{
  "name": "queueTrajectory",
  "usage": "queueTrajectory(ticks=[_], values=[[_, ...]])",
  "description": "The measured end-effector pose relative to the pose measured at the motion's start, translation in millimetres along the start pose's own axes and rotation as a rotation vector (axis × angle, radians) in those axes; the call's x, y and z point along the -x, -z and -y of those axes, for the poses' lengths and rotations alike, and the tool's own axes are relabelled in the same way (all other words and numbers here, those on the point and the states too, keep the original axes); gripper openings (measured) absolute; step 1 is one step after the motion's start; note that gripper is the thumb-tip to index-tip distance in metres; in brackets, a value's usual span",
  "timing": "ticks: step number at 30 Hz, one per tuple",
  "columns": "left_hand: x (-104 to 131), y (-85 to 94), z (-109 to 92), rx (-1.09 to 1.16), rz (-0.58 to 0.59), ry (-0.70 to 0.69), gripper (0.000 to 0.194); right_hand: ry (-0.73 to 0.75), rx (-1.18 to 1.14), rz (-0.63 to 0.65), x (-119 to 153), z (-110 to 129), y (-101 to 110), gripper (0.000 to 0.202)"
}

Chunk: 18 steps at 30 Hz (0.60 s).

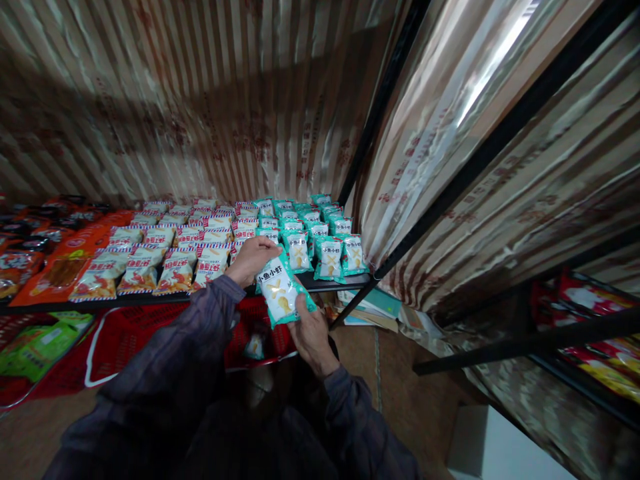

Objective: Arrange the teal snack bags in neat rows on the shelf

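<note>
A teal and white snack bag [280, 291] is held between both hands, in front of the shelf edge. My left hand [251, 259] pinches its top corner. My right hand [313, 335] grips its lower right side, thumb on the front. Behind it, rows of matching teal bags [330, 257] stand at the right end of the black shelf [345, 283]. White bags with red lettering [141, 268] fill the rows to the left of them.
Orange snack packs [65, 263] lie at the shelf's far left. Below are red baskets [125, 340], one holding green packs [40, 347]. A black shelf post [400, 250] slants at the right, with a white box [500, 447] on the floor.
</note>
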<state>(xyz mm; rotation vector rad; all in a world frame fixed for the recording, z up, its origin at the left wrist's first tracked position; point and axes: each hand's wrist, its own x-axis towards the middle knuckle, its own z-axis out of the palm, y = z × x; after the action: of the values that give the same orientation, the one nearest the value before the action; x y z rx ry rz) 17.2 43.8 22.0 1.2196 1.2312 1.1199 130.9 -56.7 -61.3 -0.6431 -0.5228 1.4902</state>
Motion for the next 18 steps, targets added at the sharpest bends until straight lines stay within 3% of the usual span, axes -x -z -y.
queueTrajectory(ticks=[6,12,14,18], values=[[-7,11.7,-1,-0.096,0.176,-0.016,0.023,-0.005,-0.073,-0.087,-2,5,7,0.046],[5,19.5,13,0.108,0.2,0.197,0.039,-0.001,-0.147,-0.1,-9,18,11,0.039],[9,16.4,18,0.185,0.176,0.215,0.041,-0.017,-0.144,-0.091,-10,18,12,0.041],[11,5.5,23,0.159,-0.011,0.133,0.037,-0.032,-0.095,-0.068,-9,14,15,0.044]])
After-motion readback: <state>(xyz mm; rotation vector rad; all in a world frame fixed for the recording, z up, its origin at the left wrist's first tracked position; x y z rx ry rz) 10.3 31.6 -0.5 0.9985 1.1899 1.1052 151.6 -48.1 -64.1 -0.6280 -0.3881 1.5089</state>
